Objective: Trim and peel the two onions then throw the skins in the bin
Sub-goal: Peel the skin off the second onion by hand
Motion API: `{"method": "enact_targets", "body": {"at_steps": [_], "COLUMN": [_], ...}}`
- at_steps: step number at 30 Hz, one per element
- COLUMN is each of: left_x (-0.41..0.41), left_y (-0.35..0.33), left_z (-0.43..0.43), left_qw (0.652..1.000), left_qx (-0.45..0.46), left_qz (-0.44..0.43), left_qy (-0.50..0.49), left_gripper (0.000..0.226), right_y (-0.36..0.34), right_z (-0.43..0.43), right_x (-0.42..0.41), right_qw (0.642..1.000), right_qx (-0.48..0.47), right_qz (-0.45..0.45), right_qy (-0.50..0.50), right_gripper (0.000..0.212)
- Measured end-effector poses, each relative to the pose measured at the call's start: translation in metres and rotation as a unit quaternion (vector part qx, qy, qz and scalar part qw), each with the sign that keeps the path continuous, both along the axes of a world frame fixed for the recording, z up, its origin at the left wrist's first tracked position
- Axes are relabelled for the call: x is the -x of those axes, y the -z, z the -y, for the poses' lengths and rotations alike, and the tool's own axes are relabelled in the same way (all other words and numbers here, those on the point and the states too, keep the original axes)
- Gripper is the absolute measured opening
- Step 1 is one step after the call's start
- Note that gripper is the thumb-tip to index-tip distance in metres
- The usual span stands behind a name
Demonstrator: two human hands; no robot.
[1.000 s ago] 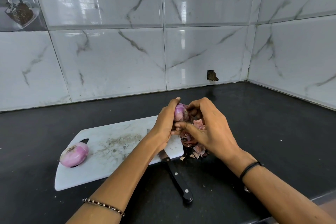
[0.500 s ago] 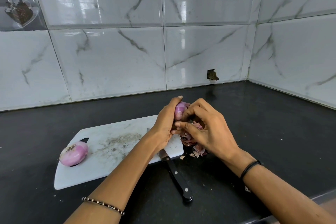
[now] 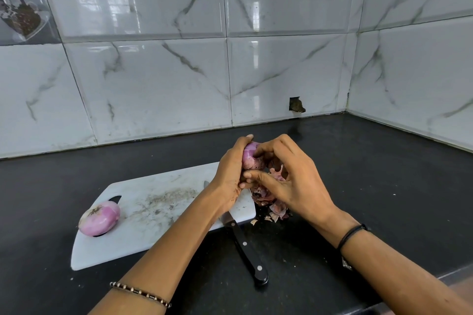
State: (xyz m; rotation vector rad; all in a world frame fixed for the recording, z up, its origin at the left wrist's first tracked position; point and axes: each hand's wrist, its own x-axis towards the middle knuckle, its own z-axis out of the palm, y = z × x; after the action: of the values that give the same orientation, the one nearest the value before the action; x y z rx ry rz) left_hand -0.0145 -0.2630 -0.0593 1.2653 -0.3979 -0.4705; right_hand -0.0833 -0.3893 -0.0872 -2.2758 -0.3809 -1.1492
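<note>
The left hand (image 3: pixel 230 174) cups an onion (image 3: pixel 249 155) above the desk (image 3: pixel 358 174), its fingers wrapped tight around it. The right hand's (image 3: pixel 294 181) fingers (image 3: pixel 266 149) pinch its skin; loose skins (image 3: pixel 271 204) lie just below them.

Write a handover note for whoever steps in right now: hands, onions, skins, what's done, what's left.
Left hand: cradling the second onion above the right end of the cutting board.
Right hand: fingers on the same onion, picking at its skin.
First onion: looks peeled, lying at the board's left end over the handle hole.
Knife: set down, blade on the board, black handle on the counter.
Skins: piled on the counter just off the board's right edge.
Done: first onion, apparently.
Left: finish peeling the held onion, then gather the skins and bin them. No bin is in view.
</note>
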Motion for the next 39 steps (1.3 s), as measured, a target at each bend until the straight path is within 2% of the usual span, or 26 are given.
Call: {"method": "enact_targets", "body": {"at_steps": [3, 6, 14, 17, 23, 30, 35, 39], "left_x": [0.001, 0.001, 0.001, 0.002, -0.004, -0.011, -0.009, -0.012], "left_y": [0.0, -0.002, 0.0, 0.001, 0.001, 0.009, 0.01, 0.012], "left_z": [0.001, 0.0, 0.002, 0.002, 0.0, 0.002, 0.006, 0.006], "left_qw": [1.0, 1.0, 1.0, 0.999, 0.994, 0.97, 0.958, 0.961], "left_qx": [0.006, 0.008, 0.012, -0.001, -0.049, -0.11, -0.139, -0.15], "left_qz": [0.001, -0.008, 0.007, 0.028, 0.078, 0.203, 0.236, 0.212], "left_qy": [0.0, -0.004, -0.025, -0.035, -0.065, -0.08, -0.088, -0.1], "left_gripper": [0.053, 0.048, 0.053, 0.053, 0.046, 0.05, 0.054, 0.06], "right_y": [0.0, 0.001, -0.002, -0.003, -0.002, -0.002, -0.001, 0.0], "right_z": [-0.001, -0.003, -0.002, -0.001, 0.001, 0.002, 0.001, -0.002], "right_x": [0.001, 0.001, 0.003, 0.002, 0.002, 0.004, 0.003, 0.003], "right_qw": [1.0, 1.0, 0.999, 0.999, 0.999, 0.999, 0.994, 0.995], "right_qx": [-0.005, -0.002, -0.044, -0.042, -0.024, -0.024, -0.018, 0.004], "right_qz": [-0.004, -0.006, 0.007, 0.009, 0.029, -0.004, -0.056, -0.065], "right_qy": [-0.018, -0.022, 0.012, 0.002, 0.01, 0.031, 0.087, 0.074], "right_gripper": [0.023, 0.018, 0.037, 0.036, 0.019, 0.009, 0.027, 0.024]}}
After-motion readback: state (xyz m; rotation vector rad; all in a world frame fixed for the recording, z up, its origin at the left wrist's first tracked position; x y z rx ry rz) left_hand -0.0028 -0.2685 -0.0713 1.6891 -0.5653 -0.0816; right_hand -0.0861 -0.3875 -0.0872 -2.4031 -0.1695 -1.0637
